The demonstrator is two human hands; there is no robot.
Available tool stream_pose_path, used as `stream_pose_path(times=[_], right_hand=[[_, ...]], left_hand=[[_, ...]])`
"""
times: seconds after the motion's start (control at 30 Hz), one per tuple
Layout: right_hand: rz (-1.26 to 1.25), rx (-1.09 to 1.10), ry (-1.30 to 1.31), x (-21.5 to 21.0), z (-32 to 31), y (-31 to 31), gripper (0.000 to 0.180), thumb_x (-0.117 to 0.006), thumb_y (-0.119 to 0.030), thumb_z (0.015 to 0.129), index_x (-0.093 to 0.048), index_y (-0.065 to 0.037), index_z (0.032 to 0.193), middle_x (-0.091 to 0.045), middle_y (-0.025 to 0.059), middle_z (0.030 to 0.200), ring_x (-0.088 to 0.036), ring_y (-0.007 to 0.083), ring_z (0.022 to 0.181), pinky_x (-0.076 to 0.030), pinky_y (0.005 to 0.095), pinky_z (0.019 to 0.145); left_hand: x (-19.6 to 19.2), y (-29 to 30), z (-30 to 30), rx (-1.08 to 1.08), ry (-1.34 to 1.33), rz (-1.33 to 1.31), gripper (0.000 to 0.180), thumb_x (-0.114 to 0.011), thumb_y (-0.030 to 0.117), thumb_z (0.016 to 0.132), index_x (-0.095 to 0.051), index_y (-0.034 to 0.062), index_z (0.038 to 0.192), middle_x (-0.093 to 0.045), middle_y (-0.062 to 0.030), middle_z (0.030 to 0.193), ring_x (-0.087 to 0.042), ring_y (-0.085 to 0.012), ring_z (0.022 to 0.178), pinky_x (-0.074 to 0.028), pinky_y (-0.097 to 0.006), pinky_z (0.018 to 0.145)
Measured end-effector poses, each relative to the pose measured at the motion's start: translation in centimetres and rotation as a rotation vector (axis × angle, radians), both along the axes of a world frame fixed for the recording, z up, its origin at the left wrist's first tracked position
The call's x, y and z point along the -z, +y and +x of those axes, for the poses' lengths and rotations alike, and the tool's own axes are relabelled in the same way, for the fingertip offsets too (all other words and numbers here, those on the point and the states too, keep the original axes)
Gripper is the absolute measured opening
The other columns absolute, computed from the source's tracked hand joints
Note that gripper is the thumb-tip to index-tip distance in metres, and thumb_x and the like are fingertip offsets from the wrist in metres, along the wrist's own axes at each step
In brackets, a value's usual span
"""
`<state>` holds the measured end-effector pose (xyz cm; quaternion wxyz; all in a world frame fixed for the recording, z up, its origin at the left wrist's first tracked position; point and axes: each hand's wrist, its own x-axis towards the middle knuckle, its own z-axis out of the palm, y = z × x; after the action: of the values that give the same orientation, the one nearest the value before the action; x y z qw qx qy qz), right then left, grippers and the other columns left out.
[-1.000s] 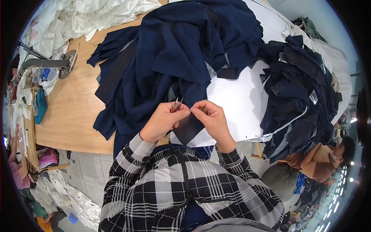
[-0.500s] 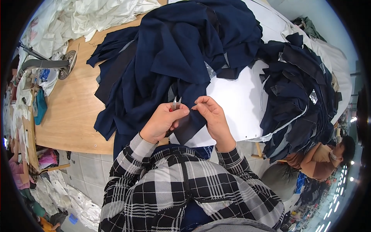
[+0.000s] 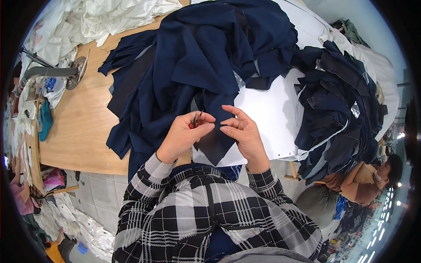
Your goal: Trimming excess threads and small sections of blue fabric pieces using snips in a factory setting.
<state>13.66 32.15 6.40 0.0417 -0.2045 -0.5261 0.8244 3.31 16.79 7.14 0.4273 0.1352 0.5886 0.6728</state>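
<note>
My left hand [image 3: 179, 139] is closed around small thread snips [image 3: 195, 120] with a red part and metal blades pointing up between the fingers. Just across from it is my right hand [image 3: 247, 136], its thumb and forefinger apart; nothing shows between them. Under and beyond both hands lies a large heap of navy cloth pieces [image 3: 193, 61], draped over the table. A dark corner [image 3: 215, 147] of that cloth hangs below my hands toward the table's near edge.
The table is part wood [image 3: 72, 131], part white board [image 3: 272, 122]. At the right sits another navy pile [image 3: 337, 96] with a pale strip across it. White cloth [image 3: 114, 17] lies at the far left, near a grey arm with a round metal end [image 3: 79, 72]. A person [image 3: 366, 179] is at right.
My right thumb and forefinger have spread apart from a pinch. The left hand has turned slightly, tilting the snips and showing more of their red part.
</note>
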Motion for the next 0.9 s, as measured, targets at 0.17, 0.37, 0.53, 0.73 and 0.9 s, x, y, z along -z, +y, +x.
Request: stream_pose_path(times=[0.17, 0.37, 0.53, 0.73, 0.9], right_hand=[[0.017, -0.050, 0.012, 0.0, -0.1, -0.1, 0.053, -0.062, 0.004, 0.080, -0.043, 0.001, 0.129, -0.063, 0.0051, 0.087, -0.057, 0.0063, 0.077, -0.044, 0.0165, 0.071], [0.012, -0.020, -0.008, 0.1, 0.1, 0.3, 0.053, -0.063, 0.003, 0.080, -0.044, 0.000, 0.129, -0.064, 0.0038, 0.086, -0.056, 0.0054, 0.076, -0.043, 0.0164, 0.069], [0.368, 0.027, 0.097, 0.8, 0.3, 0.3, 0.038, -0.064, 0.008, 0.076, -0.059, 0.000, 0.112, -0.064, 0.0066, 0.089, -0.058, 0.0099, 0.078, -0.046, 0.0185, 0.070], [0.899, 0.149, 0.355, 1.7, 0.1, 0.0, 0.018, -0.064, 0.011, 0.070, -0.065, 0.000, 0.083, -0.062, 0.0088, 0.086, -0.060, 0.0174, 0.077, -0.048, 0.0240, 0.067], [0.974, 0.247, 0.531, 3.1, -0.2, 0.1, 0.017, -0.064, 0.012, 0.068, -0.062, -0.001, 0.078, -0.066, 0.0094, 0.088, -0.060, 0.0208, 0.077, -0.048, 0.0263, 0.068]], left_hand=[[1.7, 0.5, -0.1, 0.084, 0.180, -0.028, 0.015, -0.063, 0.015, 0.085, -0.060, 0.0021, 0.091, -0.053, 0.0047, 0.068, -0.044, -0.0020, 0.058, -0.036, -0.016, 0.053], [0.7, 0.5, -0.5, 0.044, -0.195, 0.058, 0.017, -0.063, 0.011, 0.084, -0.059, 0.0026, 0.098, -0.053, 0.0045, 0.068, -0.044, -0.0012, 0.054, -0.032, -0.016, 0.047], [2.2, 0.2, 0.3, 0.044, 0.180, 0.009, 0.010, -0.065, 0.003, 0.080, -0.063, 0.0011, 0.090, -0.057, 0.0014, 0.077, -0.048, -0.0034, 0.059, -0.036, -0.017, 0.052], [3.2, 0.6, 1.1, -0.171, 1.105, 0.186, 0.021, -0.067, -0.006, 0.069, -0.063, 0.0012, 0.088, -0.060, -0.0071, 0.082, -0.056, -0.0134, 0.059, -0.044, -0.023, 0.051], [3.7, 0.5, 1.0, -0.224, 1.445, 0.223, 0.025, -0.066, -0.008, 0.064, -0.063, 0.0013, 0.087, -0.059, -0.0091, 0.081, -0.060, -0.0221, 0.061, -0.048, -0.027, 0.052]])
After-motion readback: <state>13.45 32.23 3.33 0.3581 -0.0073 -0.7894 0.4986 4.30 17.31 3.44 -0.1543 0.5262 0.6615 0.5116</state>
